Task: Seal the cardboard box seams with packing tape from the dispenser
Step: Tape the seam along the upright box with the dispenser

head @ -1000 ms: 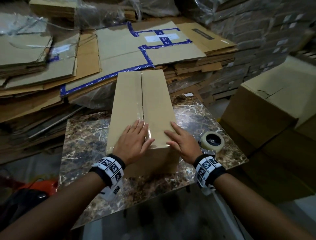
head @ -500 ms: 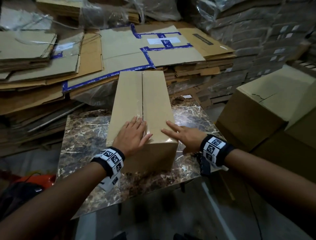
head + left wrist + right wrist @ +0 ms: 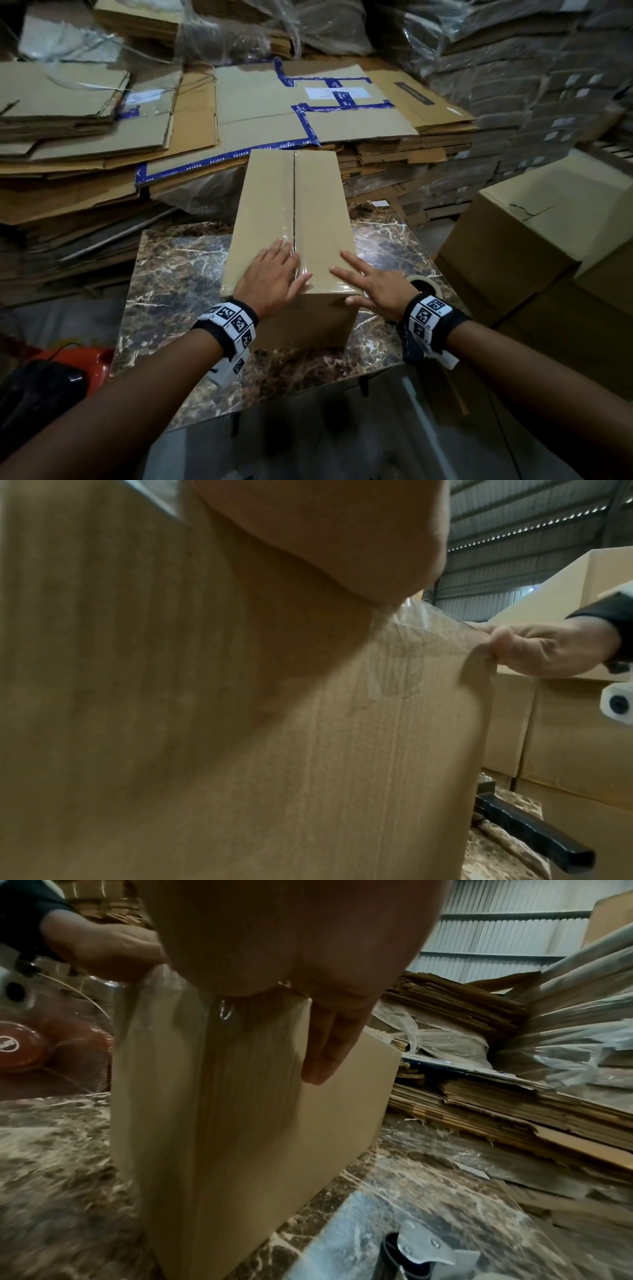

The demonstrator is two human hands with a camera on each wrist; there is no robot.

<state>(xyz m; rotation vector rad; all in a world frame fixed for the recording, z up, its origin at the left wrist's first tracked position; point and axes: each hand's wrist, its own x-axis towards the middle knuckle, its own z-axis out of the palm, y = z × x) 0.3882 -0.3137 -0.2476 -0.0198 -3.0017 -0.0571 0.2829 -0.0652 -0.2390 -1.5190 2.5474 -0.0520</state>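
Observation:
A long cardboard box (image 3: 318, 192) stands on the marble table (image 3: 178, 274), with clear tape (image 3: 294, 219) along its top seam. The tape's end folds down over the near face (image 3: 394, 669). My left hand (image 3: 274, 274) lies flat on the box top at the near end, over the taped seam. My right hand (image 3: 373, 286) rests with straight, spread fingers on the near right corner, thumb along the near edge. The tape dispenser (image 3: 428, 282) sits on the table to the right, mostly hidden behind my right wrist; its roll and metal frame (image 3: 421, 1253) show in the right wrist view.
Stacks of flattened cardboard (image 3: 239, 113), some wrapped in plastic, crowd the far side of the table. Large closed boxes (image 3: 534, 240) stand to the right. A red fan (image 3: 68, 359) sits low on the left. The table's near edge is close to my forearms.
My right hand has slid from the box top toward the near right corner, thumb now over the near edge. My left hand stays flat on the seam.

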